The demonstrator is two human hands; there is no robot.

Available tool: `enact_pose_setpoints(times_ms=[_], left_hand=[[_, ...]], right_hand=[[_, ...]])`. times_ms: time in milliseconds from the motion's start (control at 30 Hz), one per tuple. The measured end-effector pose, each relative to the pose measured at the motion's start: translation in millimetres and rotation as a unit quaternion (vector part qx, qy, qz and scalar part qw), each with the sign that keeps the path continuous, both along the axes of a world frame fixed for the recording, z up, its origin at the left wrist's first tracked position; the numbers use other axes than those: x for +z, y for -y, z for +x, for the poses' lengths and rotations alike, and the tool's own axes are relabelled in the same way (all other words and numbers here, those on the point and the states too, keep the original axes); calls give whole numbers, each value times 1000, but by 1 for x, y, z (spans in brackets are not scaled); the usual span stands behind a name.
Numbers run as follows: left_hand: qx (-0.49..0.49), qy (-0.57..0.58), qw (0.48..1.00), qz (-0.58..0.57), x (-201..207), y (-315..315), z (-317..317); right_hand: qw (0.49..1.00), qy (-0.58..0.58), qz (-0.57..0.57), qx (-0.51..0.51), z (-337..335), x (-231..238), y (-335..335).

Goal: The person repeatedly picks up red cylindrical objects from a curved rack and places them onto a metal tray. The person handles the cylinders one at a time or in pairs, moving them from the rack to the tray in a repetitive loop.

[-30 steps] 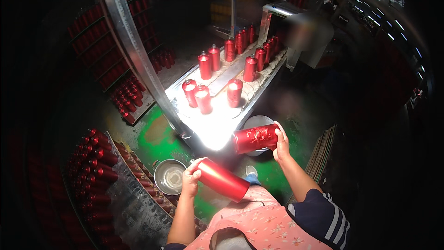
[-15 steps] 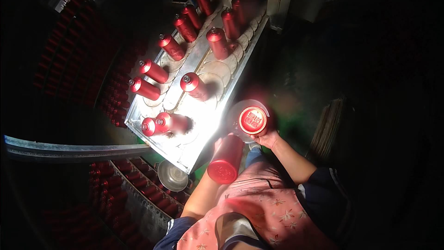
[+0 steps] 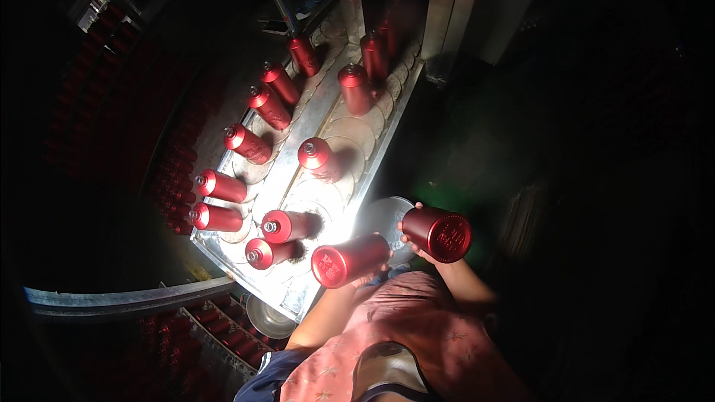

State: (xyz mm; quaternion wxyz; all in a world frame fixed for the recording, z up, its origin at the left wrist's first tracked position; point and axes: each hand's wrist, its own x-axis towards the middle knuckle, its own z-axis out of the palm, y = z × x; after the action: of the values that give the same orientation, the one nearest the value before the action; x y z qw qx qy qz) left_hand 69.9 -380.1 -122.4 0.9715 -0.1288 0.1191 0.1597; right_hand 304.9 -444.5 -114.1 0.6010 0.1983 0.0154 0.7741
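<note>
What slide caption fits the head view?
Left hand and right hand each hold a red bottle by a lit conveyor bearing more bottles.

Both held bottles [image 3: 359, 257] gleam metallic red, their bases [image 3: 452, 238] patterned in relief; the apron [image 3: 320, 371] is pink with floral sprigs, the sleeve [image 3: 274, 374] navy, white-edged.

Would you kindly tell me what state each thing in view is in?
Left hand: closed around the left bottle.
Left bottle: held tilted, base toward the camera.
Right hand: closed around the right bottle.
Right bottle: held tilted, base toward the camera.
Long table: near end brightly lit.
Table bottles: standing upright.
Right basin: partly hidden.
Left basin: partly hidden.
</note>
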Motion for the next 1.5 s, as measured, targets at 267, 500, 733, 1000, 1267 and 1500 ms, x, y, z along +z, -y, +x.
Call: enact_pose_setpoints(times_ms=[267,500,733,1000,1267,1500], left_hand=[[-162,-265,679,666,-36,-37,39],[-16,-233,945,230,-5,-41,69],[107,-332,920,177,54,-53,44],[192,-723,506,430,130,-93,40],[76,-806,174,560,122,-175,162],[-13,-785,89,613,77,-210,209]], right_hand=[[996,19,-82,-26,86,-28,-29],[779,365,-447,-247,205,3,-126],[367,767,-118,-513,282,14,-358],[177,918,-114,-337,283,-52,-528],[372,767,-14,-522,281,16,-484],[436,846,28,-306,168,-38,-463]])
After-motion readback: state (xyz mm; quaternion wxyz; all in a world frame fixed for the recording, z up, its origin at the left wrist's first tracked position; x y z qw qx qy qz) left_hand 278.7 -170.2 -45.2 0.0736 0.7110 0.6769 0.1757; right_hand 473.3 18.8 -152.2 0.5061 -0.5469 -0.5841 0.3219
